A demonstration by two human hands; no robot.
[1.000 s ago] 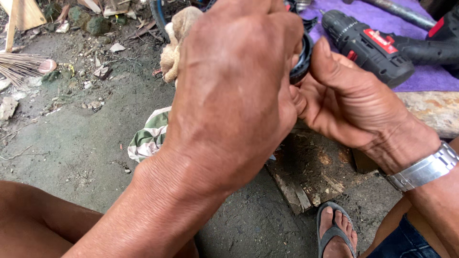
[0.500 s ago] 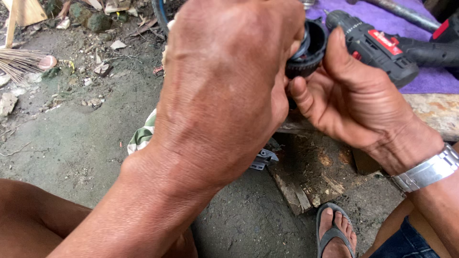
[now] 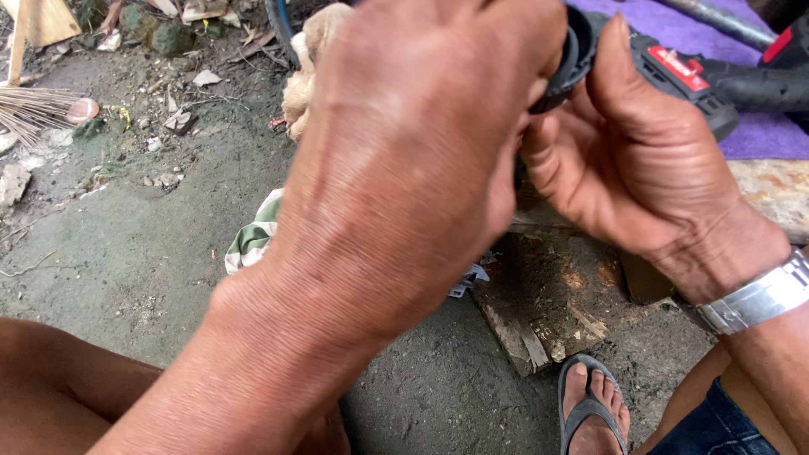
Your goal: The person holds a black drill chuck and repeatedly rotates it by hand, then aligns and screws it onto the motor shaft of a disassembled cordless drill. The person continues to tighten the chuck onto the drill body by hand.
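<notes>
My left hand [image 3: 404,160] fills the middle of the head view, its back turned up and its fingers curled over a round black ring-shaped part [image 3: 566,63]. My right hand [image 3: 640,152] cups the same black part from the right, thumb raised along its rim. Both hands grip it high in the frame. Most of the part is hidden behind my left hand. A metal watch band [image 3: 758,299] circles my right wrist.
A black and red cordless drill [image 3: 699,80] lies on a purple cloth [image 3: 758,135] behind my hands. Below are a worn wooden block [image 3: 548,312], a striped rag [image 3: 253,236], a tan rag [image 3: 308,76], dirt ground with debris, and my sandalled foot [image 3: 594,413].
Both hands have shifted slightly up and right with the black part. My left hand now covers more of it, and the right thumb stands higher against its rim.
</notes>
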